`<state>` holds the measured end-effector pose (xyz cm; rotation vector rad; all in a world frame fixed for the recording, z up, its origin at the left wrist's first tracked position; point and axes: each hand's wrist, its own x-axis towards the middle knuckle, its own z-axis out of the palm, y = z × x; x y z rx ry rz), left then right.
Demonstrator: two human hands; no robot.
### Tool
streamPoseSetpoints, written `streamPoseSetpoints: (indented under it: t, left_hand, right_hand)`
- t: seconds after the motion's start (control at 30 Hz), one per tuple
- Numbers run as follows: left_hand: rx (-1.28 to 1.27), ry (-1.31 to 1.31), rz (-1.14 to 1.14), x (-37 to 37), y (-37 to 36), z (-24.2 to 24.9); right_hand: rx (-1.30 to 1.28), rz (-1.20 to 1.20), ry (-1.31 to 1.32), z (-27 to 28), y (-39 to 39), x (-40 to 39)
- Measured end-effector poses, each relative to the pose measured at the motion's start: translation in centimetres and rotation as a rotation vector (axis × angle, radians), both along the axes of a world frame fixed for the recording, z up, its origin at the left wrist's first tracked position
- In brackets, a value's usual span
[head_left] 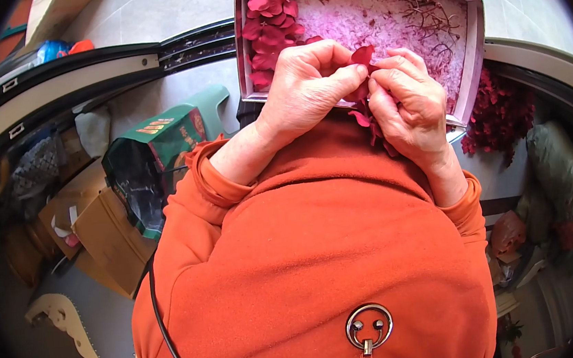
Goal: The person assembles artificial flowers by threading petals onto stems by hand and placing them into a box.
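Note:
Both hands meet over the near edge of a shallow white-rimmed box (477,50). My left hand (312,83) pinches a dark red petal piece (362,55) between thumb and finger. Close beside it, on the right, my right hand (406,95) has its fingers bent and pressed together at the same red piece, which hangs down between the hands. Along the box's left side lies a row of red petals (270,22). Thin brown-red stems (425,10) lie at the box's right side, over a pinkish-white grainy layer (338,1).
Dark red flowers (497,114) are heaped right of the box. At the left stand a green bag (159,146), a green plastic stool (210,103) and a cardboard box (109,230). Plastic bags (554,167) lie at the right. A black cable (158,315) runs down the orange garment.

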<state>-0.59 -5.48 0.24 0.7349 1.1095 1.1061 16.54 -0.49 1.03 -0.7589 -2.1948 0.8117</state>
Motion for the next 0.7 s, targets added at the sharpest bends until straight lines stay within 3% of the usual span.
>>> streamPoseSetpoints:
  t: [0.3, 0.7]
  left_hand:
    - [-0.01, -0.13, 0.092, 0.22, 0.03, -0.42]
    - [-0.033, -0.108, 0.033, 0.02, 0.22, -0.69]
  right_hand:
    - [-0.034, -0.033, 0.05, -0.33, 0.01, -0.17]
    - [-0.018, 0.014, 0.074, -0.93, 0.12, -0.33]
